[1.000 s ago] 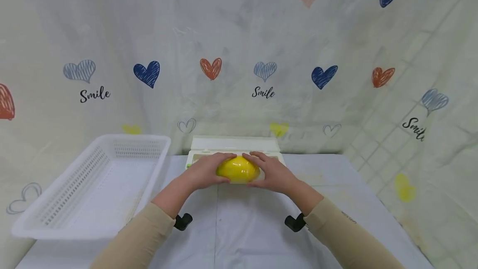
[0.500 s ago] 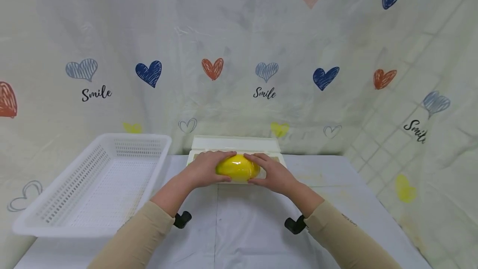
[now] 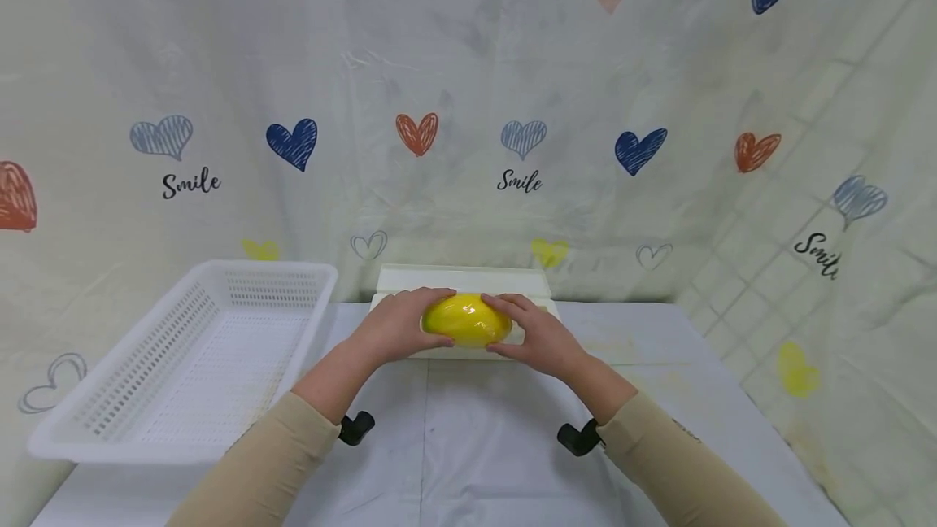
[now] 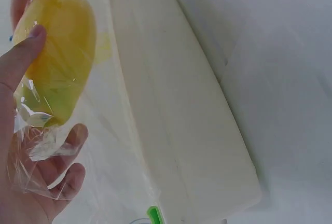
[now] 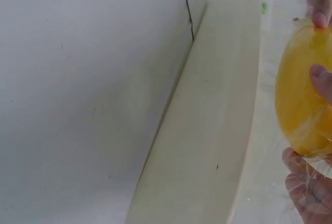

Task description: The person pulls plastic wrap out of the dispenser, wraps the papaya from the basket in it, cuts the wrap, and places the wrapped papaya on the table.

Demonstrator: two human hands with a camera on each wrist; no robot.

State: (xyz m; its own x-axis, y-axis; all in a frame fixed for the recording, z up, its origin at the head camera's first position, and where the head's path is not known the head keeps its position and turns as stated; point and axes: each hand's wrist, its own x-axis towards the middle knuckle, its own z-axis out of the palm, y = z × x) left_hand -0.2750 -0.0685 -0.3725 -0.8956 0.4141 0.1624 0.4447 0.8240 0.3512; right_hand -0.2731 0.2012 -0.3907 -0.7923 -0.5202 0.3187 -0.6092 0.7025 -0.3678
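A yellow mango with a greenish end is held between both hands, above the long white box. My left hand grips its left end, thumb on the near side and fingers over the top. On the opposite end, my right hand holds it the same way. Clear plastic film covers the mango and bunches loosely at its green end beside the left fingers. In the right wrist view, more crinkled film gathers at the mango's lower end, by the curled fingers.
The long white box, its lid raised behind, lies at the table's back edge, against a heart-patterned curtain. A green piece shows by its end. To the left stands a white perforated basket.
Both hands have lifted the mango slightly, up and away from the box's front edge. Their hold on it stays the same.
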